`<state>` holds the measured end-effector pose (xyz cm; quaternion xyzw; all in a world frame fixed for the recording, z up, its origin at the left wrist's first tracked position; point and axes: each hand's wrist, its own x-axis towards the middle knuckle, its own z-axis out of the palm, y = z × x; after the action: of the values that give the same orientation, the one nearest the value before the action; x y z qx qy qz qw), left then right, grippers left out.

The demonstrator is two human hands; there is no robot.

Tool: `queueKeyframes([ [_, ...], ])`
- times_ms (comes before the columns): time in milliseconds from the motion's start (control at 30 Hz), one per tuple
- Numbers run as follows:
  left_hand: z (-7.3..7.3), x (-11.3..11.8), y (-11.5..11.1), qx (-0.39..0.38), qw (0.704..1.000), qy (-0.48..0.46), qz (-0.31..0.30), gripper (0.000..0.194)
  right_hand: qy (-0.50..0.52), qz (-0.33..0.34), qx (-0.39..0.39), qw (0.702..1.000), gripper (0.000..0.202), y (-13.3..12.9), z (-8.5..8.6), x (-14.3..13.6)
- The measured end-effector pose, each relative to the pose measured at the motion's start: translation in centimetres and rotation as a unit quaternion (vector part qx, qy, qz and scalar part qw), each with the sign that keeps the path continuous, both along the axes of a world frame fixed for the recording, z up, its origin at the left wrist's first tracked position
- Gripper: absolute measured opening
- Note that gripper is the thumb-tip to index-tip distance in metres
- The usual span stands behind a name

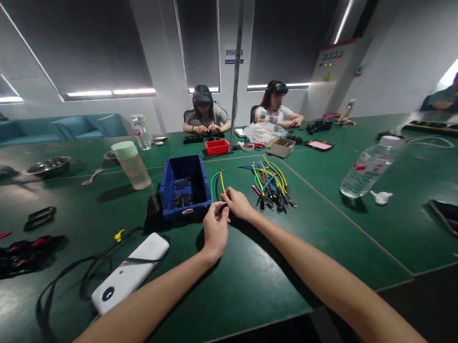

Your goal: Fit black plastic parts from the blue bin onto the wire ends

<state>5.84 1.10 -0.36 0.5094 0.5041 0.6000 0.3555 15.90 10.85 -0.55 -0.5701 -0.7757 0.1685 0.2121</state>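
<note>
In the head view my right hand [236,203] is closed round a thin yellow wire [222,181], whose free end points away from me. Right beside it, my left hand [215,233] pinches a small black piece [224,207] against the near end of the wire. A green wire [212,184] curves up just left of the yellow one; my fingers hide its lower end. Left of my hands stands a blue bin [167,188] with loose black sleeve-like pieces [182,199] inside. To the right lies a pile of coloured wires [270,182] with black-covered ends and metal lugs.
A white device [130,273] with a black strap lies near my left forearm. A green-lidded bottle [131,164] stands behind the bin. At right are a tilted water bottle [368,168] and a phone [457,219]. A red tray [217,147] and co-workers are across the table.
</note>
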Motion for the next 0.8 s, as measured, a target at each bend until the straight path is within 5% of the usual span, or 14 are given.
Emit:
queueKeyframes([
  [500, 0.0, -0.1, 0.0, -0.053, 0.998, -0.037, -0.006, 0.035, 0.236, -0.017, 0.03, 0.971, 0.028, -2.7, -0.2, 1.9],
  [800, 0.0, 0.0, 0.1, -0.058, 0.998, -0.03, -0.008, 0.035, 0.436, 0.033, -0.023, 0.899, 0.029, -4.5, -1.0, 4.8],
])
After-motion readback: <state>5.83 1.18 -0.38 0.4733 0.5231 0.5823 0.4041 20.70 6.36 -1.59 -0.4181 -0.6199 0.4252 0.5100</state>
